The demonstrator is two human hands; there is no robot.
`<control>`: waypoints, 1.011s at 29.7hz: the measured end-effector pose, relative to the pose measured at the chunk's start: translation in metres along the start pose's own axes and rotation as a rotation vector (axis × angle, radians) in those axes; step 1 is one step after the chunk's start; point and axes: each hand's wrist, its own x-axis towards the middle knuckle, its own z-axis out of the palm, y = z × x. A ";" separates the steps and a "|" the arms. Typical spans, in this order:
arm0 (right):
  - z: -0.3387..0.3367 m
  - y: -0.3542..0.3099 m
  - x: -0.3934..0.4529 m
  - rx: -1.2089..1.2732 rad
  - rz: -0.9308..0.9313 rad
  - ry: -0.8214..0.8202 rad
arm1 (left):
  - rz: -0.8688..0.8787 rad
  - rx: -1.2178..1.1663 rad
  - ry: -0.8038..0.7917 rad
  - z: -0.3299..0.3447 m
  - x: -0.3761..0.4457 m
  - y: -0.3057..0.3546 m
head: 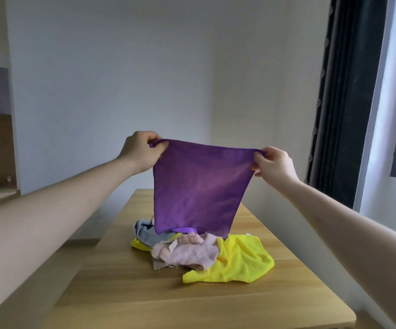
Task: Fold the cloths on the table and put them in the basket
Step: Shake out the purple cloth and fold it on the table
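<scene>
A purple cloth [199,186] hangs spread out in the air above the wooden table [125,293]. My left hand [140,150] pinches its top left corner and my right hand [273,165] pinches its top right corner. Its lower edge dangles just over a heap of cloths: a yellow cloth [239,260] at the right, a pink cloth [187,252] in the middle and a grey-blue cloth [147,230] at the left. A bit of another purple thing [185,230] shows behind the heap. No basket is in view.
The table runs away from me, with a white wall behind it. A dark curtain [348,91] and a window hang at the right. A brown board [0,148] leans on a ledge at the far left.
</scene>
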 end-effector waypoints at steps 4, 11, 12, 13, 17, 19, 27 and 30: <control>-0.009 0.024 -0.036 -0.079 0.021 -0.090 | 0.005 0.012 -0.137 -0.004 -0.048 -0.014; -0.012 0.081 -0.133 -0.074 0.122 -0.288 | -0.014 0.031 -0.440 0.007 -0.150 -0.060; -0.012 0.091 -0.147 -0.085 0.127 -0.326 | -0.020 0.050 -0.496 0.009 -0.164 -0.070; -0.012 0.100 -0.159 -0.095 0.130 -0.361 | -0.022 0.079 -0.557 0.009 -0.176 -0.077; -0.014 0.124 -0.199 -0.149 0.143 -0.461 | -0.019 0.189 -0.774 0.009 -0.222 -0.086; -0.016 0.131 -0.211 -0.191 0.142 -0.501 | -0.026 0.208 -0.858 0.009 -0.236 -0.089; -0.019 0.151 -0.223 -0.248 0.113 -0.471 | -0.091 0.156 -0.867 0.018 -0.249 -0.105; -0.011 0.154 -0.216 -0.237 0.114 -0.434 | -0.102 0.153 -0.785 0.024 -0.245 -0.119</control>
